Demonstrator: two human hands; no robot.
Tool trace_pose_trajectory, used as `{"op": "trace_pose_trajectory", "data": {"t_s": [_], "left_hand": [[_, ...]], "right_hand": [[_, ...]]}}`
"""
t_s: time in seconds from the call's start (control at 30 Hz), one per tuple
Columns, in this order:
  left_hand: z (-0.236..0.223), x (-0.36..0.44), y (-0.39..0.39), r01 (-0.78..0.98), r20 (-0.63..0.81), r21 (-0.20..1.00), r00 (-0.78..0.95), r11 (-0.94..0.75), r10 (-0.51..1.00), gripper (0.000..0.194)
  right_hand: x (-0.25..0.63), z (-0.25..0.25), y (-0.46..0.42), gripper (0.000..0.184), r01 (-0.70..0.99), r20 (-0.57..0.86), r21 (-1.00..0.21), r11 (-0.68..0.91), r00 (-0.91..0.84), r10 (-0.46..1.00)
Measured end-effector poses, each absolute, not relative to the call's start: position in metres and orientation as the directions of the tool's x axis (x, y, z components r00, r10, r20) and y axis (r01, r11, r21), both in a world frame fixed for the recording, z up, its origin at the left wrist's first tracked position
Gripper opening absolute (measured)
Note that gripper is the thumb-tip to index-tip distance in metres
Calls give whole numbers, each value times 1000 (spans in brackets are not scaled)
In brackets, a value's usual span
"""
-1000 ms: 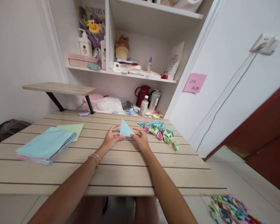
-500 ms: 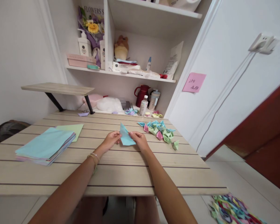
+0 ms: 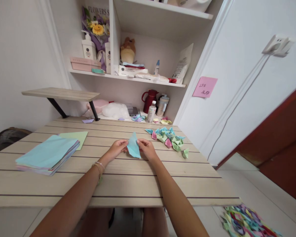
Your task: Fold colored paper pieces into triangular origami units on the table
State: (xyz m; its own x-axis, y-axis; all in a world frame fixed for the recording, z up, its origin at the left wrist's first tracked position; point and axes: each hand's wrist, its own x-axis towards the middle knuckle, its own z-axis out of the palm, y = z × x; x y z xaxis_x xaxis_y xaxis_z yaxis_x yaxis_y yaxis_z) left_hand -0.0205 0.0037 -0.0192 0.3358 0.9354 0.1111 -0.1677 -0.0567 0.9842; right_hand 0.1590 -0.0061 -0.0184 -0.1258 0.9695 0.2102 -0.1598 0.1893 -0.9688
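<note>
A folded piece of light blue paper (image 3: 133, 146) is held up over the middle of the table. My left hand (image 3: 118, 147) pinches its left edge, and my right hand (image 3: 146, 148) grips the right edge with thumb and fingers. Right of my hands lies a group of folded paper boats (image 3: 168, 135) in blue, green and pink. On the left side of the table sits a stack of coloured paper (image 3: 48, 153) with a blue sheet on top. A light green sheet (image 3: 82, 139) sticks out behind the stack.
A small raised shelf (image 3: 60, 94) stands at the table's back left. A clear bottle (image 3: 151, 112), a dark red jug (image 3: 150, 100) and a cup (image 3: 163, 106) stand along the back. Many folded papers (image 3: 248, 222) are heaped on the floor at the lower right.
The blue paper has turned between my fingers: its wide lower right corner has swung down, and it now looks narrower. Both hands stay in nearly the same place.
</note>
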Motion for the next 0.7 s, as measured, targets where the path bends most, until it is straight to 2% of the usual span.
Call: {"op": "trace_pose_trajectory", "data": {"t_s": [0.2,0.33,0.4,0.57,0.7], "left_hand": [[-18,-20,3,-210,65,978,346,9,936,33],[-17,-19,1,-197,35,980,346,36,937,34],[-16,-19,0,-179,23,983,352,43,936,34],[-14,-17,-3,-135,32,991,338,15,941,28],[-14,-18,-2,-87,67,995,284,-44,957,29]], "right_hand": [[158,-18,-8,28,22,362,-928,371,-167,917],[158,-14,-14,20,204,444,-867,454,-96,891],[157,-12,-16,21,240,484,-841,485,-65,872],[158,-13,-14,23,78,420,-902,424,-68,905],[160,-15,-10,20,-43,321,-947,318,-161,933]]}}
